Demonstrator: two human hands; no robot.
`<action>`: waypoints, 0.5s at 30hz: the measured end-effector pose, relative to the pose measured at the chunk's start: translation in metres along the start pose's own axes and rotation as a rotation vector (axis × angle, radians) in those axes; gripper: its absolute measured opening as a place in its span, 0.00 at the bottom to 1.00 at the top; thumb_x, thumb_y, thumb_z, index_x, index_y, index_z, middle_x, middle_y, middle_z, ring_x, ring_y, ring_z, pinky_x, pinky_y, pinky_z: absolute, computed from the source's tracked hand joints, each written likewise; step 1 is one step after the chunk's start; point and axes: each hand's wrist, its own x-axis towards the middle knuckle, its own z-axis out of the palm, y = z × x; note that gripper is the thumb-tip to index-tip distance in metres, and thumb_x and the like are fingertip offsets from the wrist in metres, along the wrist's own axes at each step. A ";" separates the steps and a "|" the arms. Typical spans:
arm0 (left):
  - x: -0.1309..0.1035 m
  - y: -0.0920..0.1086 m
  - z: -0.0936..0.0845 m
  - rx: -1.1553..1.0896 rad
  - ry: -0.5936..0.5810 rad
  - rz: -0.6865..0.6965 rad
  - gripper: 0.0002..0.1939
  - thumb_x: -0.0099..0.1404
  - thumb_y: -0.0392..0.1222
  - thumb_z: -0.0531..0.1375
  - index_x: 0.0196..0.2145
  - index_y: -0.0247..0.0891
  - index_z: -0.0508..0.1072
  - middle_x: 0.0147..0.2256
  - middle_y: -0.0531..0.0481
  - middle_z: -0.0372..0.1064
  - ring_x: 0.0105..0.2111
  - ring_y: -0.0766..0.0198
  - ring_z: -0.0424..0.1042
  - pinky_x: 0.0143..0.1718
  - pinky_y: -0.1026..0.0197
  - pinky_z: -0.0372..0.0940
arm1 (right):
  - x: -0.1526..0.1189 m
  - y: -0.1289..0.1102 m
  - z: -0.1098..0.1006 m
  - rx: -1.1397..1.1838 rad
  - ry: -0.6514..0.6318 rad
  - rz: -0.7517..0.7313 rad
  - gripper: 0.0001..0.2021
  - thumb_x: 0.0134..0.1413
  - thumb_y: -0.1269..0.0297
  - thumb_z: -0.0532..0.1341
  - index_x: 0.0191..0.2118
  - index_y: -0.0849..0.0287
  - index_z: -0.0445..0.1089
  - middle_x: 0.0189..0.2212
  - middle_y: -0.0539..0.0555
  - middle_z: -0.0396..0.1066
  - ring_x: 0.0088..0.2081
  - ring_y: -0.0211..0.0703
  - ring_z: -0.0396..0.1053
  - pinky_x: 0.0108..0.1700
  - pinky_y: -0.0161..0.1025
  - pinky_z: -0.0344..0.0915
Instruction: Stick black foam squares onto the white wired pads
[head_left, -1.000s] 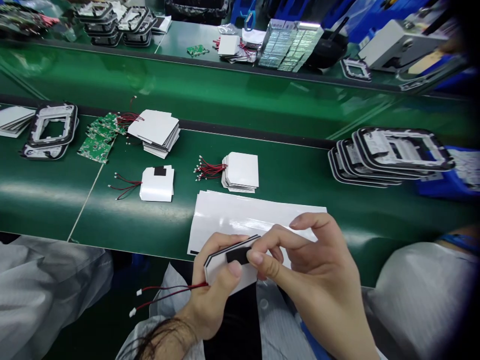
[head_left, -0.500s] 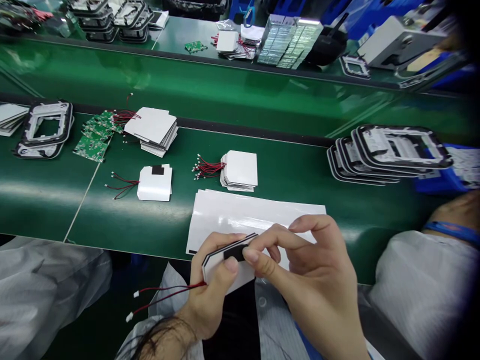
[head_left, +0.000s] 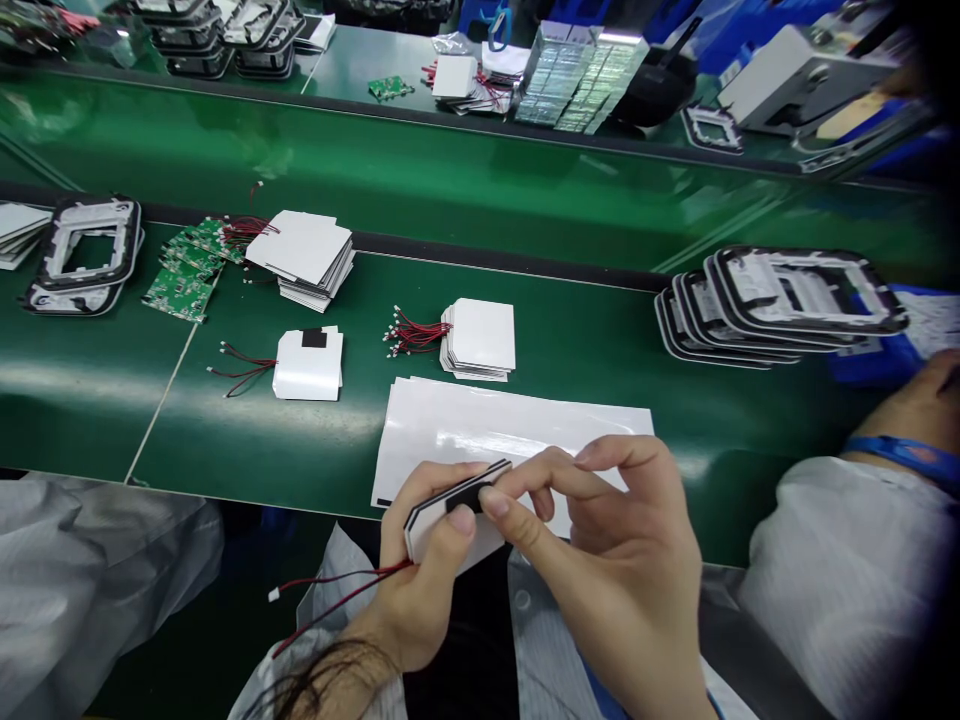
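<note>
My left hand point(head_left: 420, 600) is closed around a pair of thin white panels point(head_left: 486, 538) stacked together and tilted, with red and black wires point(head_left: 330, 598) trailing off to the left. A strip of black tape point(head_left: 466, 494) lies across the panels' upper edge, under my left thumb. With thumb and index finger, my right hand point(head_left: 622, 550) pinches the tape's right end at that edge; its other fingers are bent loosely. Below the hands, on the bench, are white glossy sheets point(head_left: 427, 425). The panels' far side is hidden.
Wired white panels lie in a stack point(head_left: 480, 335), a taped set point(head_left: 304, 372) and a larger pile point(head_left: 300, 245). Green circuit boards point(head_left: 180, 285) and black-and-white frames point(head_left: 795, 290) flank them. Another person's sleeve point(head_left: 832, 560) is at right, a second sleeve point(head_left: 97, 580) at left.
The panels have tilted slightly, and one wire end has dropped from view behind my left wrist. My right fingers keep their pinch. The neighbour's arm at right has shifted a little.
</note>
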 end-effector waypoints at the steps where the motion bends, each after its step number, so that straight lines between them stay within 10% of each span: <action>1: 0.000 -0.001 0.000 0.005 0.004 0.003 0.14 0.62 0.52 0.62 0.41 0.43 0.77 0.40 0.49 0.75 0.44 0.52 0.73 0.52 0.49 0.63 | 0.000 0.000 0.000 -0.001 0.000 -0.002 0.20 0.52 0.76 0.65 0.37 0.49 0.52 0.23 0.43 0.73 0.27 0.40 0.64 0.32 0.39 0.60; 15: 0.012 -0.009 -0.007 -0.036 0.000 0.065 0.09 0.65 0.44 0.60 0.43 0.43 0.75 0.43 0.48 0.76 0.45 0.55 0.76 0.51 0.50 0.68 | 0.004 0.037 0.024 0.114 0.196 0.039 0.26 0.43 0.67 0.70 0.43 0.47 0.54 0.36 0.47 0.55 0.37 0.39 0.61 0.38 0.38 0.66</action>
